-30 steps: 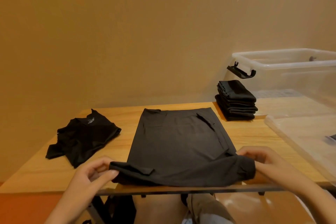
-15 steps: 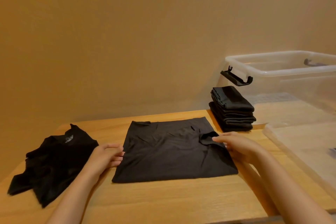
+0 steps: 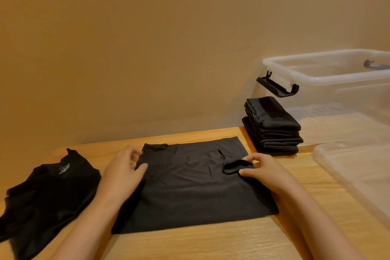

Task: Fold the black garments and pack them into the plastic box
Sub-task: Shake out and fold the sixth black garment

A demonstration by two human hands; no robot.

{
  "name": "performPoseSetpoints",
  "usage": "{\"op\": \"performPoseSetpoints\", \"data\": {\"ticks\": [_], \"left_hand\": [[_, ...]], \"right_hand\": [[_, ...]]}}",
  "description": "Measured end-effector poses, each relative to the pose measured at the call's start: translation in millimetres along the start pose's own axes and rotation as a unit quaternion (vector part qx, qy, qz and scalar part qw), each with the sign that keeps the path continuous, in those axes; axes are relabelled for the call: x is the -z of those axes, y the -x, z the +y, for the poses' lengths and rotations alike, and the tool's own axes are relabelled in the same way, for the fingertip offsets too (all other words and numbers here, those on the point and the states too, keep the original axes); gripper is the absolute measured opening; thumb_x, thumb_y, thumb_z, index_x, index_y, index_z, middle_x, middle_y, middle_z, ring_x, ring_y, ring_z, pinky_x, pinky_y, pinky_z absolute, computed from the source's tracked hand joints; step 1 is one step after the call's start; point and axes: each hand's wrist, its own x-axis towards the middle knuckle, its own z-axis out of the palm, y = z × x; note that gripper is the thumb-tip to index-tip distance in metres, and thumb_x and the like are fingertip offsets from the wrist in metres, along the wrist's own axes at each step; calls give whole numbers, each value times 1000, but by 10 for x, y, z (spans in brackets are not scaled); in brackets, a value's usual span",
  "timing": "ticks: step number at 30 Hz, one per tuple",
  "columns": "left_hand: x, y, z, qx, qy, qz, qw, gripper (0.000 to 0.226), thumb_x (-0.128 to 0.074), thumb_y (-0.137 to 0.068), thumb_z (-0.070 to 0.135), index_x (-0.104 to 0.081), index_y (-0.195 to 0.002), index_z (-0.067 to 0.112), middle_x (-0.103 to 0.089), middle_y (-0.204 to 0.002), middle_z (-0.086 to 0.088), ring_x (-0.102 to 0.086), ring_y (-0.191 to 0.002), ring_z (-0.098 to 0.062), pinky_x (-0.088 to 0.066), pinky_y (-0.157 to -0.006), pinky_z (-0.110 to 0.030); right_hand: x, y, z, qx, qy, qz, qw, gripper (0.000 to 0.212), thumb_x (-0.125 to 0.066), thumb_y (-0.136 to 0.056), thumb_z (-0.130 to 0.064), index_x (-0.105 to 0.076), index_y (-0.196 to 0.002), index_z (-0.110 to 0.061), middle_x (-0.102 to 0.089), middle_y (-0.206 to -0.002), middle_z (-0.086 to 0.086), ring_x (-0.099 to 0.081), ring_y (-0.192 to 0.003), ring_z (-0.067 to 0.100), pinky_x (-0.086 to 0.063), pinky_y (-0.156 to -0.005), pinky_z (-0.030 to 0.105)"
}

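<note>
Folding step in hand: the black garment [image 3: 190, 186] lies flat on the bench [image 3: 211, 243]. The right hand [image 3: 268, 173] pinches its sleeve [image 3: 235, 167]; the left hand [image 3: 122, 173] rests at the opposite edge, grip unclear. Next, probably: lay sleeve inward, fold across, keeping edges aligned.

I see my left hand [image 3: 123, 172] at the left edge of the flat black garment [image 3: 190, 192], fingers blurred. My right hand [image 3: 268, 172] pinches its raised flap. A folded stack [image 3: 272, 126] sits beside the plastic box [image 3: 329, 82].

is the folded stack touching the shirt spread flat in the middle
Apart. The head view shows a strip of bare table between the folded stack and the flat shirt.
</note>
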Motion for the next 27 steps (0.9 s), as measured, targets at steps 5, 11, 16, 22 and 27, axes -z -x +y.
{"op": "performPoseSetpoints", "data": {"ticks": [5,11,16,22,27], "left_hand": [[-555,-505,729,-216,-8,-195,957,24,-63,-91,14,-65,-100,36,-65,-107,17,-55,-103,3,-42,-95,-20],[-1142,-983,1082,-250,-24,-356,900,29,-72,-84,12,-70,-105,32,-65,-113,8,-55,-103,-2,-44,-91,-21],[-1385,-1087,1253,-261,-60,-387,882,10,-71,-86,18,-70,-88,28,-68,-98,-5,-56,-83,-13,-45,-75,-30],[-1537,-1055,1273,-261,-64,-279,922,4,-60,-94,27,-64,-93,25,-63,-90,5,-56,-82,-10,-48,-77,-31],[-1417,-832,1172,-219,122,-225,942,19,-46,-101,23,-62,-91,21,-65,-67,1,-58,-65,-15,-47,-65,-33]], "right_hand": [[-110,27,43,78,62,58,993,8,-62,-92,-27,-63,-97,-33,-62,-98,-16,-58,-95,0,-51,-88,25],[-101,106,-28,172,149,-11,974,13,-58,-94,-33,-65,-101,-41,-63,-98,-26,-56,-95,-5,-49,-87,22],[-85,94,-32,189,141,-28,971,14,-58,-93,-34,-65,-104,-41,-65,-101,-25,-57,-97,-4,-49,-88,23],[-85,41,38,140,101,15,985,17,-58,-94,-31,-61,-110,-37,-60,-100,-22,-57,-94,-2,-50,-84,20],[-69,22,46,84,71,54,993,19,-57,-95,-30,-56,-114,-33,-56,-95,-18,-55,-85,1,-49,-75,18]]}}
